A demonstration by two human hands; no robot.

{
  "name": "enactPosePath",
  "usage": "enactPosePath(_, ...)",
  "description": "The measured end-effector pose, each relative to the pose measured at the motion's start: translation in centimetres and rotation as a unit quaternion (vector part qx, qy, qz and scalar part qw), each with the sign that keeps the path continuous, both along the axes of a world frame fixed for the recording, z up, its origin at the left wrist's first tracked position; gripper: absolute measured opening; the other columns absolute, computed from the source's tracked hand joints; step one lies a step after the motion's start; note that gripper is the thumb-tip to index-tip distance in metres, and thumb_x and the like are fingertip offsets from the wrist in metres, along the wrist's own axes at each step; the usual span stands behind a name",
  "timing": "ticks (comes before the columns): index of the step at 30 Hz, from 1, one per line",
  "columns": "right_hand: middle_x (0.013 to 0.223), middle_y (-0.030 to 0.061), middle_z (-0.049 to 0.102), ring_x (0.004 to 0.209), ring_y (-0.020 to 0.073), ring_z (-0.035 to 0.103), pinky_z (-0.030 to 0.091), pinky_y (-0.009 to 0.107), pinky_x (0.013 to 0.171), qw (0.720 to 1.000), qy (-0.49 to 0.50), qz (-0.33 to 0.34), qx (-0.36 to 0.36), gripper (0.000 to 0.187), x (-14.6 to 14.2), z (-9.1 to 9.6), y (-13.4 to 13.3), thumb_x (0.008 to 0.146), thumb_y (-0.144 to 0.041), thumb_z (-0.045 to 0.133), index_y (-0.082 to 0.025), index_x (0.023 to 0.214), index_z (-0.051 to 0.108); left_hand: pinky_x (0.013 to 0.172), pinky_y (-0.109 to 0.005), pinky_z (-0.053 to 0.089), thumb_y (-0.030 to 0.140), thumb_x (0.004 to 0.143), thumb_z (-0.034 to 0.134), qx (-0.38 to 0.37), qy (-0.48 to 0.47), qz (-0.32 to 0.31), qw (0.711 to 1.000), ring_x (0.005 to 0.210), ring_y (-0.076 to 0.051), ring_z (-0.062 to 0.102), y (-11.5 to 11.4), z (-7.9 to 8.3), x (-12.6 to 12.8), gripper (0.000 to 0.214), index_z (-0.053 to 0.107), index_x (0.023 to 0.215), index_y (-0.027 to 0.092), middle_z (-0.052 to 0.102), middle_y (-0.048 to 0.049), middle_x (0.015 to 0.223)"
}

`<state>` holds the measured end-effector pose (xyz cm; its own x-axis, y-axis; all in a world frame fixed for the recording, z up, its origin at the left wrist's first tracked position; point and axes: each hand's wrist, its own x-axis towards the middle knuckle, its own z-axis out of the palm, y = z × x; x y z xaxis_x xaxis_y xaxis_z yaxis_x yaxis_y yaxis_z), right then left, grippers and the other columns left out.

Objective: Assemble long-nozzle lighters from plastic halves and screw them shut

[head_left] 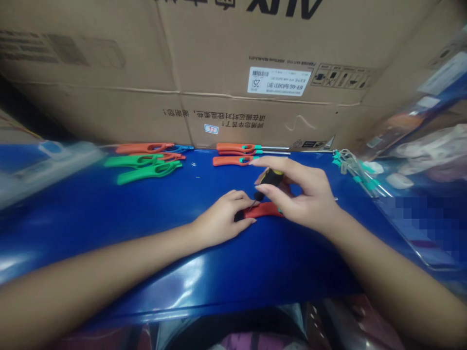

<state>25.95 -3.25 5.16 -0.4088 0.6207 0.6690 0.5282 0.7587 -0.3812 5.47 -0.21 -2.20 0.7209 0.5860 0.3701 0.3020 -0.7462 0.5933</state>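
Observation:
My right hand [304,194] grips a screwdriver [273,179] with a black and yellow handle, held at a slant. Its thin shaft points down to the near end of an orange-red lighter body [263,210] lying on the blue table. My left hand [223,218] is closed around the left end of that lighter, thumb on the near side and fingers on the far side. Part of the lighter is hidden behind my right hand. Whether the screwdriver's tip sits in a screw is too small to tell.
Orange lighters with metal tubes [237,160] lie beyond my hands. Green lighter shells [149,174] and orange shells [144,148] are at the back left. Metal tubes with teal ends [359,176] lie to the right. A large cardboard box [219,73] stands along the table's far edge.

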Motion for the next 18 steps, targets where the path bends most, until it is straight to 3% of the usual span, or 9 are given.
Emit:
enactPosePath(3,0.121,0.0051,0.074,0.097,0.0192,0.073,0.059,0.03,0.087,0.998,-0.021,-0.024,0.058,0.035,-0.08,0.02,-0.19,0.097,-0.03,0.063,-0.027,0.132,0.064,0.096,-0.038,0.053,0.019,0.09,0.07,-0.004,-0.007,0.0,1.0,0.103,-0.022,0.064,0.0,-0.05,0.01,0.019,0.072,0.108,0.016,0.069,-0.0077,0.107)
enactPosePath(6,0.126,0.0071,0.071,0.101,0.0188,0.073,0.061,0.032,0.083,0.999,0.005,0.036,-0.032,0.041,-0.38,0.09,-0.39,0.106,-0.028,0.043,-0.026,0.146,0.053,0.097,-0.039,0.053,0.02,0.091,0.069,-0.007,-0.003,0.001,1.0,0.103,-0.022,0.064,-0.05,-0.02,-0.04,0.021,0.071,0.111,0.016,0.068,-0.0075,0.107)
enactPosePath(8,0.12,0.0067,0.073,0.09,0.0166,0.074,0.061,0.03,0.076,0.996,0.037,0.046,-0.065,0.039,-0.61,0.06,-0.45,0.105,-0.028,0.044,-0.025,0.143,0.056,0.098,-0.04,0.053,0.02,0.091,0.07,-0.01,0.0,0.002,1.0,0.104,-0.023,0.064,-0.08,0.02,-0.07,0.023,0.071,0.114,0.016,0.068,-0.0079,0.108)
enactPosePath(11,0.106,0.0051,0.078,0.076,0.0149,0.072,0.061,0.028,0.074,0.999,0.041,-0.029,0.009,0.028,-0.8,-0.07,-0.41,0.098,-0.028,0.062,-0.024,0.125,0.069,0.095,-0.039,0.054,0.02,0.09,0.071,-0.013,0.006,0.007,1.0,0.102,-0.023,0.064,-0.11,0.05,-0.04,0.022,0.071,0.112,0.017,0.068,-0.0073,0.107)
enactPosePath(13,0.104,0.0053,0.078,0.079,0.0162,0.073,0.06,0.028,0.08,0.995,0.02,-0.066,0.068,0.026,-0.8,-0.12,-0.33,0.096,-0.027,0.065,-0.023,0.121,0.071,0.092,-0.038,0.054,0.02,0.089,0.072,-0.011,0.008,0.011,1.0,0.098,-0.022,0.064,-0.11,0.01,-0.01,0.022,0.071,0.111,0.017,0.068,-0.0068,0.103)
enactPosePath(15,0.114,0.0069,0.076,0.089,0.0168,0.073,0.059,0.03,0.086,0.998,0.009,-0.04,0.057,0.032,-0.75,-0.13,-0.23,0.1,-0.026,0.056,-0.023,0.131,0.065,0.09,-0.038,0.054,0.022,0.089,0.072,-0.007,0.006,0.014,1.0,0.095,-0.022,0.064,-0.1,-0.08,0.01,0.026,0.071,0.114,0.016,0.067,-0.0068,0.1)
enactPosePath(18,0.122,0.0083,0.072,0.094,0.0146,0.072,0.059,0.028,0.082,0.997,0.029,0.051,-0.04,0.042,-0.73,-0.19,-0.06,0.105,-0.021,0.041,-0.023,0.146,0.051,0.089,-0.038,0.054,0.023,0.089,0.073,-0.005,0.01,0.022,1.0,0.095,-0.022,0.063,-0.09,-0.25,-0.01,0.03,0.07,0.118,0.017,0.067,-0.0069,0.099)
